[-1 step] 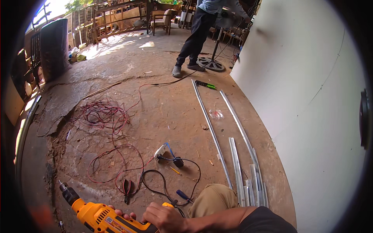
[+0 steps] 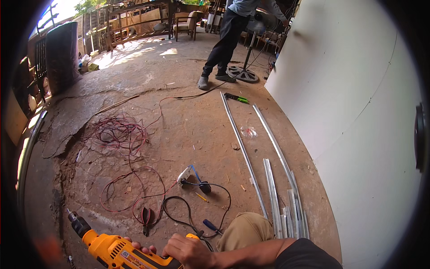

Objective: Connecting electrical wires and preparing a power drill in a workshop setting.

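Observation:
A yellow and black power drill (image 2: 117, 249) lies across my lap area at the lower left, its chuck (image 2: 79, 224) with a thin bit pointing left and away. My right hand (image 2: 190, 251) is wrapped around the rear of the drill, by its handle. Only the fingertips of my left hand (image 2: 142, 246) show, curled over the far side of the drill's body; the drill hides the rest. A black power cord (image 2: 188, 219) runs from behind the handle. Just past the drill lie red-and-black pliers (image 2: 146, 220) and a screwdriver (image 2: 211, 225) with a dark blue handle beside my knee.
A white socket block (image 2: 183, 175) with a black plug (image 2: 205, 187) sits mid-floor, near tangled red-black wire (image 2: 118, 132). Metal channels (image 2: 274, 197) lie right, beside a white panel (image 2: 358, 134). A green-black tool (image 2: 236, 98) lies farther off; a person (image 2: 224, 45) stands by a pedestal fan (image 2: 244, 74).

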`<state>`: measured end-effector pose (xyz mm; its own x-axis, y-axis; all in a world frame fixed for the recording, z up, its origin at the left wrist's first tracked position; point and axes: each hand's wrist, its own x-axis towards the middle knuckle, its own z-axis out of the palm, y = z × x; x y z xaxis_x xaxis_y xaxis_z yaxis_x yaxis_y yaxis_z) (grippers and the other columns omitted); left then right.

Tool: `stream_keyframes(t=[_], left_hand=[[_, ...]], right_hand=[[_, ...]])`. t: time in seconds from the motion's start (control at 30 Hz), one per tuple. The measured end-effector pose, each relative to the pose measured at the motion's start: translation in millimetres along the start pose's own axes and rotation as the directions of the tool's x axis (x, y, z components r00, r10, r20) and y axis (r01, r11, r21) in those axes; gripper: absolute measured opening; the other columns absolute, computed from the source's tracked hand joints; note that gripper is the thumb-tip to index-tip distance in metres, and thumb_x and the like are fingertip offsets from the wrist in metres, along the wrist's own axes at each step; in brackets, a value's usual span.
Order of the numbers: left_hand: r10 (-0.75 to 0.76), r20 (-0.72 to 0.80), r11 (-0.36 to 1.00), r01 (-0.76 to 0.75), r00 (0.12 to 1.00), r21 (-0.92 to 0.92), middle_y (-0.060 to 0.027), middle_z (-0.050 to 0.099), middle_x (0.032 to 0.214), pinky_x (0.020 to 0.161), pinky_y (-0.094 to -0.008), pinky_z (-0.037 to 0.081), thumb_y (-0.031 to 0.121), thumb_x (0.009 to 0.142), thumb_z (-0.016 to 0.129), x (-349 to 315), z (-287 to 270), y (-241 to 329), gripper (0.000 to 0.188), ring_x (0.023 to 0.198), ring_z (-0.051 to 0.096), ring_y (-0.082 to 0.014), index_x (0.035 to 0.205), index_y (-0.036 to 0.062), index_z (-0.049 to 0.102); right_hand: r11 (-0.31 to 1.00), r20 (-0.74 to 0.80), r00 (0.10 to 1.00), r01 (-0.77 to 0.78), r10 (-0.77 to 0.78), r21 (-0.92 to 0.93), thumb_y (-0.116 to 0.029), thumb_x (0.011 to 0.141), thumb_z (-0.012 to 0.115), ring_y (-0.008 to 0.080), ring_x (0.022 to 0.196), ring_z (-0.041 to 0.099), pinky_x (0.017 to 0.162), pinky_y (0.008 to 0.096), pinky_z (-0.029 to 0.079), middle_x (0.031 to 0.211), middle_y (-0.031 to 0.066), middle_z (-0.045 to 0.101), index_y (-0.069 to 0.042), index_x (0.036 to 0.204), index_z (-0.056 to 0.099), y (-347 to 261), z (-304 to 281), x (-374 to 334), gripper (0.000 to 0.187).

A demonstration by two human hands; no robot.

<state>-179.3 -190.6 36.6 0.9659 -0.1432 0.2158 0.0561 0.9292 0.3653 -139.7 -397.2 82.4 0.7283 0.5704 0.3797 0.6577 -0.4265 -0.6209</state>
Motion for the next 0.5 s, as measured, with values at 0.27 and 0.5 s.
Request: stream_keyframes(t=[0.27, 0.5], left_hand=[[0.025, 0.054, 0.999, -0.027, 0.998, 0.037, -0.0154, 0.045, 0.141, 0.116, -0.0529, 0.025, 0.046, 0.077, 0.079, 7, 16, -18, 0.096, 0.129, 0.046, -0.0327, 0.148, 0.0040, 0.029], [0.227, -0.102, 0.795, -0.245, 0.968, -0.555, -0.0158, 0.045, 0.141, 0.117, -0.0526, 0.025, 0.045, 0.077, 0.079, 1, 6, -18, 0.097, 0.131, 0.045, -0.0331, 0.148, 0.0030, 0.028]], right_hand=[[0.993, -0.186, 0.977, 0.110, -0.102, 0.036, -0.016, 0.064, 0.066, 0.0330, 0.077, 0.057, 0.065, 0.0401, 0.048, 0.081, 0.0147, 0.057, -0.003, 0.089, 0.060, -6, -2, 4, 0.029], [0.994, -0.090, 0.993, 0.082, -0.075, 0.077, -0.017, 0.065, 0.066, 0.0313, 0.076, 0.057, 0.064, 0.0385, 0.047, 0.081, 0.0136, 0.057, -0.004, 0.087, 0.061, -6, -9, -1, 0.026]])
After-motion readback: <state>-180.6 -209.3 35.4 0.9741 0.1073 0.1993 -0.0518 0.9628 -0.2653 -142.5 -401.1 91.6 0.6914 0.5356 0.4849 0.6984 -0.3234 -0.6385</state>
